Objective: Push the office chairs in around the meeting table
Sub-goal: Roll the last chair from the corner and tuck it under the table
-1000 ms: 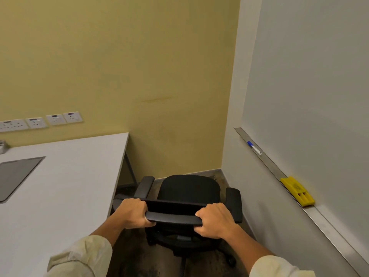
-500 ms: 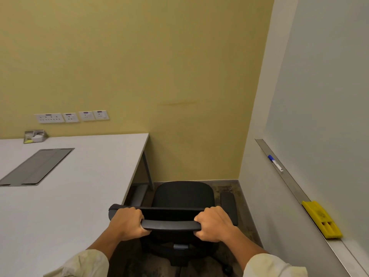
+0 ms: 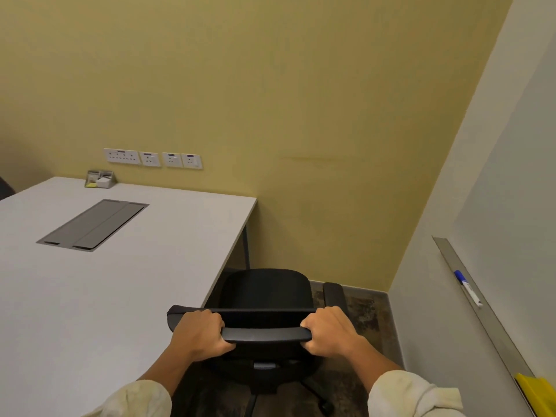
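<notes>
- Both hands clenched on top edge of black office chair point(image 3: 264, 291) backrest, knuckles up.
- Left hand point(image 3: 200, 337) wrapped round left part of the backrest rim, fingers curled over the front, thumb under.
- Right hand point(image 3: 329, 332) gripping right end of the same rim, fingers folded over.
- Cream sleeves rolled at both forearms, bottom of view.
- Chair positioned at the right side of the white meeting table point(image 3: 120, 281), near its far corner; seat partly under the tabletop edge on the left, left armrest hidden by the table.
- Right armrest point(image 3: 334, 293) showing clear of the table, over dark carpet.
- Chair base and one castor visible below the seat back.
- Grey cable hatch point(image 3: 93, 224) set flush in the tabletop, well left of the chair.
- Small clear organiser point(image 3: 100, 179) with notes at the table's far edge by the yellow wall.
- Row of wall sockets point(image 3: 153, 158) just above the organiser.
- Whiteboard tray point(image 3: 481, 299) along the right wall, holding blue-capped marker point(image 3: 467, 288) and yellow eraser point(image 3: 537, 392), eraser cut off by the frame.
- Chair close to the right wall, not touching as far as visible.
</notes>
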`<control>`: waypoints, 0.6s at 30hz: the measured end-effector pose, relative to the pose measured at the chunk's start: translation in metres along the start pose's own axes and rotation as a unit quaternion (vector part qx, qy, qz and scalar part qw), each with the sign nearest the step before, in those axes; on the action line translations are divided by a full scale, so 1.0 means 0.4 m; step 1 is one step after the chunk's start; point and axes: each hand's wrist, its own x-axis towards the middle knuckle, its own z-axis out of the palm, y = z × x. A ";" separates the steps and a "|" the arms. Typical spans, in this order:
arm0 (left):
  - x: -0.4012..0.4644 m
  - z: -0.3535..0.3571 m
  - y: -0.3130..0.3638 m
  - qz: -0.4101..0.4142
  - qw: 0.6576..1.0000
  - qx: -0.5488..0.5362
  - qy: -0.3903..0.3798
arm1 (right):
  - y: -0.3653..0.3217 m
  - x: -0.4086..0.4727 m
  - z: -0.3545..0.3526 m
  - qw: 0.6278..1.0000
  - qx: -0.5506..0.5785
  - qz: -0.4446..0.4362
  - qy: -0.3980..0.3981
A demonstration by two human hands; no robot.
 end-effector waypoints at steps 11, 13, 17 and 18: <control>0.059 0.004 0.116 -0.103 0.994 -0.039 0.011 | 0.154 0.148 -0.023 0.996 -0.033 -0.039 -0.079; 0.057 -0.006 0.116 -0.098 0.994 -0.041 0.001 | 0.162 0.159 -0.028 0.995 -0.036 -0.043 -0.087; 0.095 -0.023 0.175 -0.097 0.986 -0.087 -0.108 | 0.263 0.190 -0.032 0.990 -0.052 -0.101 -0.088; 0.106 -0.024 0.188 -0.109 0.980 -0.100 -0.131 | 0.286 0.200 -0.038 0.987 -0.053 -0.121 -0.087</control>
